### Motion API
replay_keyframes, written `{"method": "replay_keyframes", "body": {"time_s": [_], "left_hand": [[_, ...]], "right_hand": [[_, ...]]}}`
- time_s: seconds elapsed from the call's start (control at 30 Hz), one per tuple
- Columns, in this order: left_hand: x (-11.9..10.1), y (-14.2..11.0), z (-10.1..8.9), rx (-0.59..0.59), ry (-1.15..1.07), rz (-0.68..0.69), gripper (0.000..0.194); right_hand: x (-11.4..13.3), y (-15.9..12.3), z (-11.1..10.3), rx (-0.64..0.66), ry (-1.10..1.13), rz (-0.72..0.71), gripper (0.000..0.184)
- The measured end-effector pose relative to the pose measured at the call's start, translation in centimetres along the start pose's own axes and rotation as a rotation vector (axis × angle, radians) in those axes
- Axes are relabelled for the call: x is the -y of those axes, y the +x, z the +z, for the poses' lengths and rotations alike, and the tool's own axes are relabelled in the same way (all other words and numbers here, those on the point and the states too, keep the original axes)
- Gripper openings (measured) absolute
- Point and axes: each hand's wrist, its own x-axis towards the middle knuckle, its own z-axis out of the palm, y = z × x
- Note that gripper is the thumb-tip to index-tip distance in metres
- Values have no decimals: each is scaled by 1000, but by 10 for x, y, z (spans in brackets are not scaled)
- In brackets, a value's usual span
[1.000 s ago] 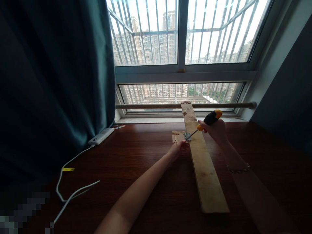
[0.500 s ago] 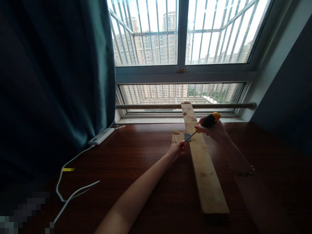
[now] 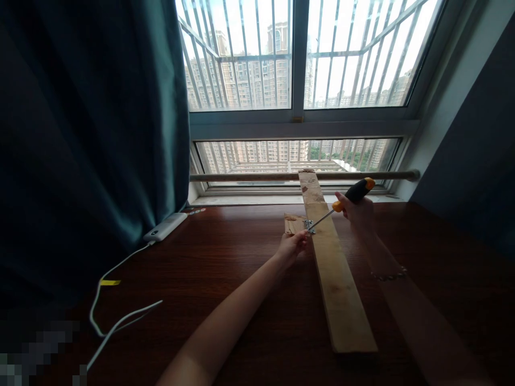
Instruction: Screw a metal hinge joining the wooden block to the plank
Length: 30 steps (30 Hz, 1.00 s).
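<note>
In my right hand [image 3: 359, 212] is a screwdriver [image 3: 354, 192] with a black and yellow handle, its fingers wrapped round the grip. The shaft slants down to the left, and its tip reaches a small metal hinge [image 3: 309, 225]. That hinge lies where a short wooden piece [image 3: 293, 224] meets a long wooden plank [image 3: 340, 284]. My left hand [image 3: 295, 245] is closed in a pinch beside the hinge, close to the screwdriver's tip. Whatever its fingertips hold is too small to make out.
The dark red wooden surface [image 3: 225, 252] carries a white power bank [image 3: 164, 227] with a white cable [image 3: 95, 305] at left. A yellow strip [image 3: 110, 282] lies by the cable. Behind are a metal rail [image 3: 245, 177] and window; a blue curtain [image 3: 161, 107] hangs left.
My right hand has shifted right, and the screwdriver handle has moved right and slightly up. The tip stays at the hinge. My left hand has hardly moved.
</note>
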Motion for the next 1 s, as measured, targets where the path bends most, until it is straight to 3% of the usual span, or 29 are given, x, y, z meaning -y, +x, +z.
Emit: {"method": "replay_keyframes", "body": {"time_s": [0.1, 0.27, 0.33, 0.43, 0.5, 0.63, 0.73, 0.83, 1.0], "left_hand": [[0, 0, 1, -29, 24, -13, 23], [0, 1, 1, -77, 39, -107, 16], [1, 1, 1, -89, 47, -123, 15], [2, 1, 2, -81, 46, -124, 14], [3, 2, 1, -80, 47, -133, 14], [6, 5, -1, -86, 50, -162, 18], [7, 7, -3, -64, 50, -174, 19], [8, 8, -3, -45, 42, -162, 19], [8, 7, 0, -81, -22, -99, 20]], "right_hand": [[-4, -8, 8, -109, 226, 34, 38], [12, -22, 7, -124, 353, -65, 35], [16, -19, 0, -201, 286, -79, 36], [7, 0, -13, -244, -33, -91, 40], [-11, 18, -19, -167, -296, -48, 44], [-63, 40, -18, 187, -787, 94, 55], [-97, 37, -8, 510, -1025, 185, 50], [-118, 25, 2, 611, -1060, 221, 47], [-129, 13, 11, 675, -1055, 242, 47]]}}
